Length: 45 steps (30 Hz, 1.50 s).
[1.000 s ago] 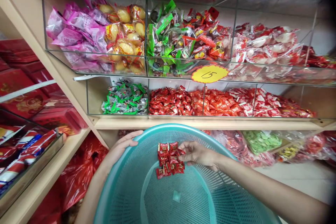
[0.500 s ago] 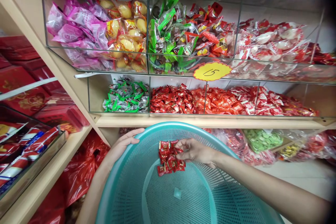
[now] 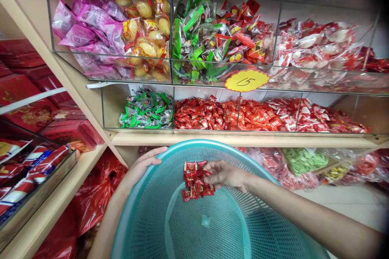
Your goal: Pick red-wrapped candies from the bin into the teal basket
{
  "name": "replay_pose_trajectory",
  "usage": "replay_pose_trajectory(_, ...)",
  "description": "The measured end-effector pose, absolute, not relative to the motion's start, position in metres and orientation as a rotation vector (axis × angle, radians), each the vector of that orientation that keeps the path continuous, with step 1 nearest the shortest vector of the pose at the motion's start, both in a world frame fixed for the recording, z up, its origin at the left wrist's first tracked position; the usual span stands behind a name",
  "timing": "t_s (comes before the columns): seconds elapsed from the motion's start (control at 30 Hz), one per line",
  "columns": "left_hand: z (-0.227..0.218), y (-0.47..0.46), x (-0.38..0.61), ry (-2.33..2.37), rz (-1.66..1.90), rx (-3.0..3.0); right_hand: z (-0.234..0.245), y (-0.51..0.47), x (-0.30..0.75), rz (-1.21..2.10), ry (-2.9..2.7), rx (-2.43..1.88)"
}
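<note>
A small cluster of red wrapped candies (image 3: 197,182) is near the middle of the frame, just below center, inside a teal mesh basket (image 3: 205,142). The pieces sit close together in rough rows, toward the basket's far wall; I cannot tell whether they rest on the mesh or are lifted slightly off it. The right hand (image 3: 226,175) comes in from the lower right, its bent fingers touching the cluster's right edge. Whether they pinch a piece or only press against it is unclear, as the fingertips are partly hidden among the wrappers.

The left hand (image 3: 142,166), at left of center, is hooked over the rim with its fingers outstretched, most likely to steady the wide basket while the other hand works inside. The two hands are apart, on either side of the candies.

Beyond the rim runs a wooden shelf edge (image 3: 243,140). Above it, clear dividers seem to keep the kinds separate yet visible: green-and-silver packets (image 3: 147,109) left of center, then red packets (image 3: 199,114) and orange-red packets (image 3: 258,116). A yellow tag (image 3: 247,80) marked 15 is on the upper tray's front, probably for easy reading. Pink packets (image 3: 97,28) fill the upper left.
</note>
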<state>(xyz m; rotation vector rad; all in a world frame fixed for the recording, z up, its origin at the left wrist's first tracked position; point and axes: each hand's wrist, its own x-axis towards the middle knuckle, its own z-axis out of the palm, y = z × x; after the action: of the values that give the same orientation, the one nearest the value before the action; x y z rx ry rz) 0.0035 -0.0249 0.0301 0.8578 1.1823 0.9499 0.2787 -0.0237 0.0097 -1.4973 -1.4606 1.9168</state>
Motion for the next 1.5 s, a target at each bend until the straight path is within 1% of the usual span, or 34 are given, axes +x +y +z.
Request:
replay_pose_trajectory(0.3,0.026,-0.021,0.002,1.162,0.924,0.813,0.005,-0.026,0.27,1.839,-1.566,-1.316)
replay_pose_trajectory(0.53,0.025,-0.021,0.0,1.132,0.933,0.836,0.007,-0.026,0.272,1.886,-1.597,-1.246)
replay_pose_trajectory(0.63,0.025,-0.021,0.0,1.157,0.929,0.823,0.007,-0.022,0.284,1.698,-1.796,-1.247)
replay_pose_trajectory(0.77,0.024,-0.021,0.001,1.16,0.941,0.813,0.007,-0.023,0.297,1.134,-2.268,-1.271)
replay_pose_trajectory(0.87,0.022,-0.021,0.0,1.148,0.95,0.83,0.008,-0.029,0.295,0.905,-2.46,-1.249)
replay_pose_trajectory(1.13,0.021,-0.02,-0.001,1.144,0.933,0.837,0.007,-0.038,0.279,0.606,-2.739,-1.163)
replay_pose_trajectory(1.5,0.027,-0.023,0.001,1.172,0.935,0.822,0.008,-0.019,0.289,0.621,-2.595,-1.216)
